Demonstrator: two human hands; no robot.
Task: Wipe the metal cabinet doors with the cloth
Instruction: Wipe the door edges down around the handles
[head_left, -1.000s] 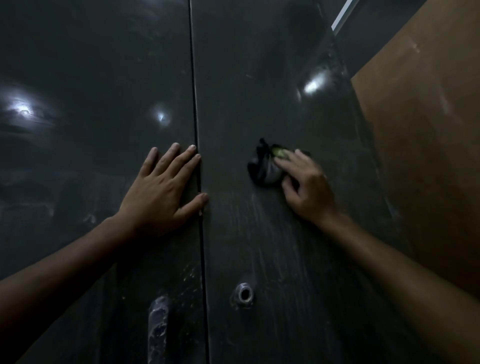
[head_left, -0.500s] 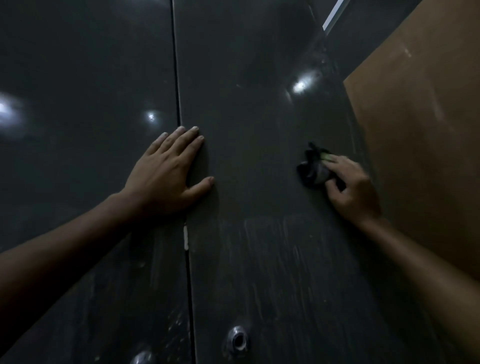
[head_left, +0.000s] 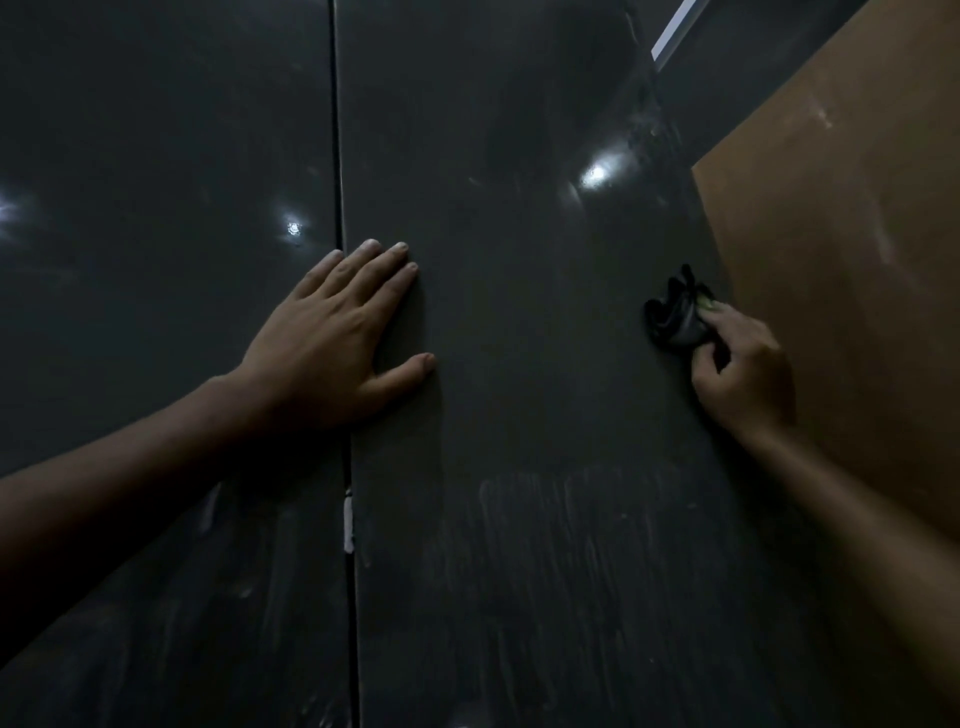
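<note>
The cloth (head_left: 672, 319) — dark and crumpled, with a hint of green at one edge — sits at the right centre of the frame, pressed against the right cabinet door (head_left: 519, 312) near its right edge. The right hand (head_left: 743, 374) grips it, fingers curled round the bunched fabric. The left hand (head_left: 337, 343) lies flat with fingers straight, spread across the seam between the right door and the left cabinet door (head_left: 156, 234). A brown board (head_left: 857, 260) stands at the far right — beside the cabinet.
</note>
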